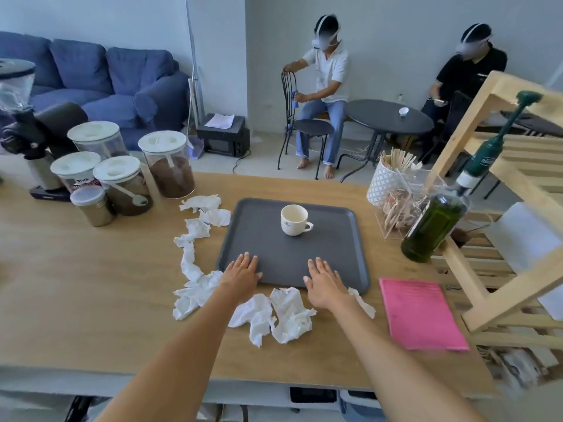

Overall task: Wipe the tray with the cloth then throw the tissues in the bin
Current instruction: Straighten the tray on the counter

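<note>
A dark grey tray (265, 239) lies on the wooden table with a white cup (294, 220) standing on its far half. Crumpled white tissues (281, 312) lie along the tray's left side and in front of its near edge. My left hand (240, 275) rests flat on the tray's near left rim, fingers spread, holding nothing. Flat on the near right part of the tray lies my right hand (324, 283), also empty. A pink cloth (422, 312) lies flat on the table to the right of the tray. No bin is in view.
Several lidded jars (166, 164) and a coffee grinder (33, 138) stand at the left back. A green bottle (435, 222), a stick holder (385, 178) and a wooden rack (502, 208) crowd the right. Two seated people are beyond the table.
</note>
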The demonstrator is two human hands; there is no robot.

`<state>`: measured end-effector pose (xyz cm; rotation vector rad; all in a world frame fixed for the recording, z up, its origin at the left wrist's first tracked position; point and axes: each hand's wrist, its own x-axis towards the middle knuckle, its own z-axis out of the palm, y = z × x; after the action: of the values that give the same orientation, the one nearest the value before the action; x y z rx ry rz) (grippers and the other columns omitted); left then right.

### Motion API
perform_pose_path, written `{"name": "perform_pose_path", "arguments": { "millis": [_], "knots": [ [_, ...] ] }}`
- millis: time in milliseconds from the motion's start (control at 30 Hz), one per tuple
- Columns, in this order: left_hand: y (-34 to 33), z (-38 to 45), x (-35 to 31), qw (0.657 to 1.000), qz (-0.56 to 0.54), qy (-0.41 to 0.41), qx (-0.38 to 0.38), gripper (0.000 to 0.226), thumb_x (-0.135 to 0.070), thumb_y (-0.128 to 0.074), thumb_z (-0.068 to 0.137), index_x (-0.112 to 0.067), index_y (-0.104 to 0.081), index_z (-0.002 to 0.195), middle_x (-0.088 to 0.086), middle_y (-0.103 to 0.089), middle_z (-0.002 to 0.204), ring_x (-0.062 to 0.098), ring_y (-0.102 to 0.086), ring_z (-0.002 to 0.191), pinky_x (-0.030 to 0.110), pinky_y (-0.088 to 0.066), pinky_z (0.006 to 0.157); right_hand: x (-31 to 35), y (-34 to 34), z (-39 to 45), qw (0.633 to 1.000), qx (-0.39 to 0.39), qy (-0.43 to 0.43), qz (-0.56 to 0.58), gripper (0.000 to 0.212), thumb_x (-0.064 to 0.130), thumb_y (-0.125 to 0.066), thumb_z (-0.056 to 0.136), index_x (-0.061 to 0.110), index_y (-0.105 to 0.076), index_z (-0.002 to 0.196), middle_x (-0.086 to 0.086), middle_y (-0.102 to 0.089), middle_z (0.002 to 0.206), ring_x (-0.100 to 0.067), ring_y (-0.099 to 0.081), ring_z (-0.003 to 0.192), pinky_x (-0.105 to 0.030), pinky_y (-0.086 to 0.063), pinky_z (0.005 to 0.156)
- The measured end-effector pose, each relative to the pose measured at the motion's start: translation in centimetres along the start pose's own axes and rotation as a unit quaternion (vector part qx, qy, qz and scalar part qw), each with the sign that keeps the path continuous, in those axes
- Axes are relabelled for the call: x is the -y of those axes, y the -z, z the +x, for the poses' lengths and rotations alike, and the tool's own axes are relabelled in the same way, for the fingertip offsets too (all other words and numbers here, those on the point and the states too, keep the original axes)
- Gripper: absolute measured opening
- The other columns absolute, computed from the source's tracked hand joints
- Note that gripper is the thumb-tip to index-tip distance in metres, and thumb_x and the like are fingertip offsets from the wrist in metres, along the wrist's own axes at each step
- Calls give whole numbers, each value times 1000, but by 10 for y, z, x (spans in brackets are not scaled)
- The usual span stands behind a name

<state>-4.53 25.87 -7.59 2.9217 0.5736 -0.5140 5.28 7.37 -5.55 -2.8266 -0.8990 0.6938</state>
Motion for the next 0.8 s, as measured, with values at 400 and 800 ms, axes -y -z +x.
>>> {"name": "perform_pose_path", "arguments": {
  "millis": [400, 800],
  "knots": [
    [-15, 19, 6, 997, 55, -62, 0, 55, -28, -25, 105, -11, -9, 154, 18, 7, 162, 35, 7, 150, 45, -14, 123, -3, -12, 7, 999, -4, -36, -5, 54, 28, -19, 105, 12, -2, 154, -7, 6, 163, -25, 2, 151, -41, -6, 122],
    [9, 56, -6, 998, -67, -5, -10, 59, -34, -17, 105, -8, 3, 154, 13, 9, 162, 27, 4, 151, 40, -14, 123, -16, 15, 54, 1000, 6, -20, -8, 53, 26, -18, 105, 14, 0, 154, -5, 10, 162, -23, 4, 151, -40, -6, 122]
  ]
}}
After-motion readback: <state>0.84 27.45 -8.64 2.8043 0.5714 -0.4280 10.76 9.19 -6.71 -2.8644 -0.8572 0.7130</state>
